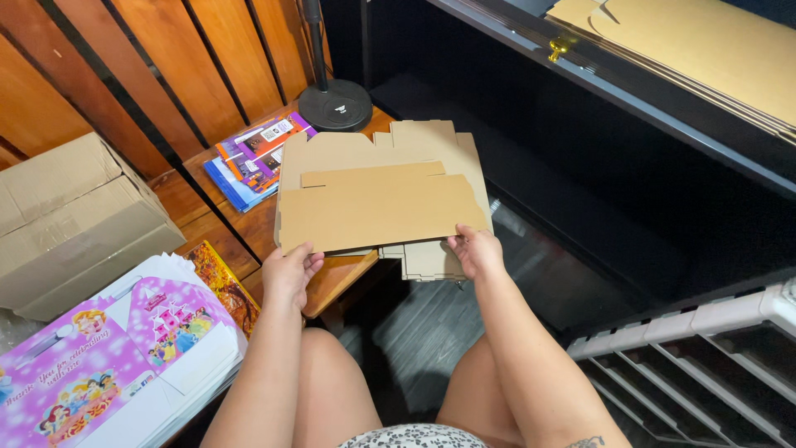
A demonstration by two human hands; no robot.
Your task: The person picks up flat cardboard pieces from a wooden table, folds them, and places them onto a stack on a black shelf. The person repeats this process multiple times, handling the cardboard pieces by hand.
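Observation:
A flat brown cardboard box blank (pixel 377 195) lies partly on a small wooden table (pixel 340 278), with one long panel folded up toward me. My left hand (pixel 290 274) grips the folded panel's near left corner. My right hand (pixel 475 250) pinches its near right corner, thumb on top. Both my forearms reach out over my knees.
A stack of flat pink printed cartons (pixel 124 357) lies at my left, beside a closed brown cardboard box (pixel 70 220). Coloured leaflets (pixel 253 158) and a black round stand base (pixel 334 104) sit at the table's far end. More cardboard sheets (pixel 705 50) rest on a dark shelf, upper right. White plastic racks (pixel 705 348) stand at lower right.

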